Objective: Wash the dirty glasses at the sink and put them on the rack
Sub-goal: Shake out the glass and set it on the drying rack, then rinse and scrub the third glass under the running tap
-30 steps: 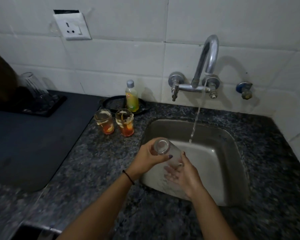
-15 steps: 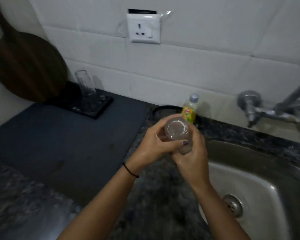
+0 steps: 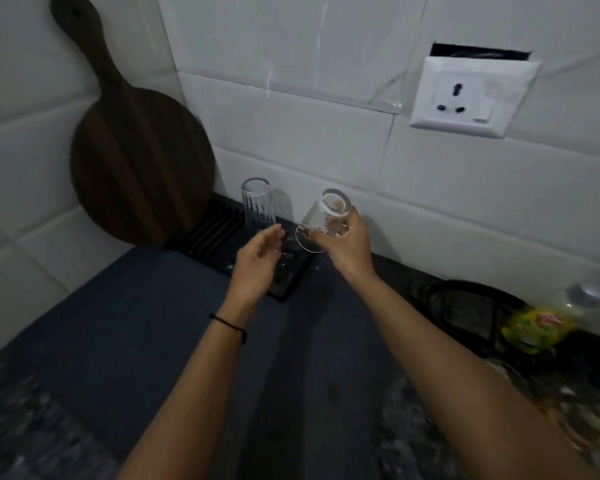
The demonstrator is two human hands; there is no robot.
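**Second glass on its way to the rack**

Just right of the frame's centre, the right hand [image 3: 347,247] grips a clear glass [image 3: 321,221], tilted with its base up and its mouth angled down and to the left. It hangs in the air just above the right end of the black rack [image 3: 219,233], not yet touching it. The left hand [image 3: 257,263] is released and holds nothing, fingers loosely curled, palm turned toward the glass and close beside its rim, in front of the rack.

One ribbed glass [image 3: 257,207] already stands upside down on the rack, left of the held one and close to the white wall tiles. A round wooden board [image 3: 136,164] leans against the wall in the upper left, behind the rack's far end. At the right edge a blurred bottle [image 3: 548,322] with a yellow-green label sits on the dark table [image 3: 125,341].

Judging by this, one glass is finished and racked, and the held one looks washed and only needs setting down, mouth first, beside it. The sink is out of view, so whether more dirty glasses wait there cannot be told.
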